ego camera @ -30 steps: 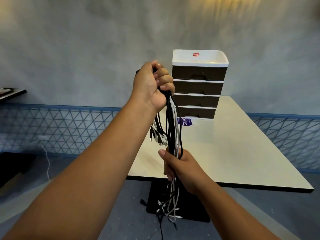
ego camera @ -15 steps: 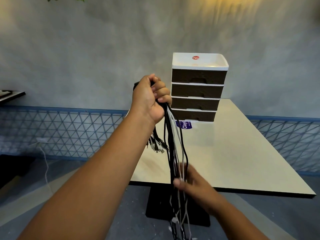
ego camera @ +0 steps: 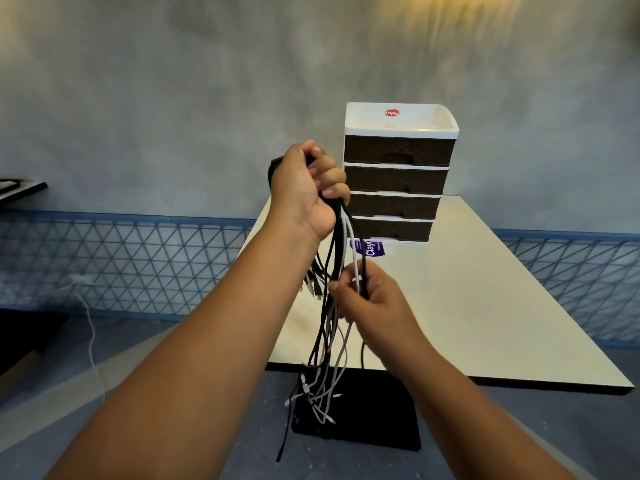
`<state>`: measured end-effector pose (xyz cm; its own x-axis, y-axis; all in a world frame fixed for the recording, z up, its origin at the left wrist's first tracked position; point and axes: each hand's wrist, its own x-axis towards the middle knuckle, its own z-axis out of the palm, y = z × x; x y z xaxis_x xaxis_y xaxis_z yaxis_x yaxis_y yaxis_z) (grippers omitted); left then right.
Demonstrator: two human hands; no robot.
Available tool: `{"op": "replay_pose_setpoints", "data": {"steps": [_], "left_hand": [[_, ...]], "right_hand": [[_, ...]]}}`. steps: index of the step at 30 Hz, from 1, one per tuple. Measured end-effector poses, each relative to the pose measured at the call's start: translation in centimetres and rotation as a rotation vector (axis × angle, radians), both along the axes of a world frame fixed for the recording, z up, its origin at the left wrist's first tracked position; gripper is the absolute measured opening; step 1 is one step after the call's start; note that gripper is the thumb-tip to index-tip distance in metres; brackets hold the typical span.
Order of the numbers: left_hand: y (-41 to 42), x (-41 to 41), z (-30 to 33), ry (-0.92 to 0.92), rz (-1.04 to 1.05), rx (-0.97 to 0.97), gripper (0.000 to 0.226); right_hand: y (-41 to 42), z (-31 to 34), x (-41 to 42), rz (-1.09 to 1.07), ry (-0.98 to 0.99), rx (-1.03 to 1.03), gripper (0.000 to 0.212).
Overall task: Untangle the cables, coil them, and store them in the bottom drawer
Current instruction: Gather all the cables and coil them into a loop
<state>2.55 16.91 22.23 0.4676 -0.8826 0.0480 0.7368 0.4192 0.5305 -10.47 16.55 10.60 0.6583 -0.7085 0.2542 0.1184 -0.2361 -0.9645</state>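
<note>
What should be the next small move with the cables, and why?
Probably draw the right hand down and away, to slide the strands it pinches out of the bundle of cables. The left hand grips the bundle's top, the ends hang loose below the table edge, and all the drawers are shut.

dim, bluish | warm glow on wall (ego camera: 450,26) upper right | soft blur | wide-angle bending

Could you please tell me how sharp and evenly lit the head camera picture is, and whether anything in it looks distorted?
Head view: warm light falls on the wall at the upper right, the rest is dim and bluish; the wall texture looks smeared; the cables and the drawer unit are fairly sharp; the wide-angle lens stretches the forearms toward the lower edge.
</note>
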Motion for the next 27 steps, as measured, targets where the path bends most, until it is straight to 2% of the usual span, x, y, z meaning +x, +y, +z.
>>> {"op": "replay_pose_setpoints", "data": {"steps": [2, 4, 7, 9, 13, 15, 17, 22, 27], "left_hand": [[0.1, 0.8, 0.6, 0.026, 0.005, -0.036, 0.038], [0.4, 1.7, 1.2, 0.041, 0.005, -0.073, 0.039], [1.1, 2.5, 1.7, 0.028, 0.001, -0.096, 0.038], [1.3, 2.6, 1.6, 0.01, 0.033, -0.083, 0.037], [1.2, 1.8, 0.4, -0.002, 0.113, -0.02, 0.036], [0.8, 0.8, -0.3, -0.007, 0.105, 0.018, 0.036], [0.6, -0.2, -0.9, -0.012, 0.079, 0.051, 0.036], [0.9, -0.7, -1.8, 0.055, 0.012, 0.074, 0.037], [0.9, 0.4, -2.9, 0.239, -0.015, 0.081, 0.039]], "right_hand": [[0.3, -2.0, -0.2, 0.042, 0.174, -0.05, 0.019], [0.5, -4.2, -0.9, 0.135, 0.381, -0.06, 0.03], [0.3, -6.8, -2.6, 0.233, 0.521, -0.001, 0.032], [-0.3, -6.9, -3.5, 0.187, 0.473, 0.028, 0.032], [-1.3, -2.7, -3.0, -0.055, 0.204, -0.014, 0.058], [-1.3, -0.1, -2.1, -0.046, 0.093, -0.054, 0.059], [-1.0, 1.9, -1.0, 0.04, 0.079, -0.054, 0.052], [-0.4, 3.7, 0.0, 0.139, 0.032, 0.156, 0.005], [0.0, 4.1, 0.1, 0.097, 0.09, 0.142, 0.014]]}}
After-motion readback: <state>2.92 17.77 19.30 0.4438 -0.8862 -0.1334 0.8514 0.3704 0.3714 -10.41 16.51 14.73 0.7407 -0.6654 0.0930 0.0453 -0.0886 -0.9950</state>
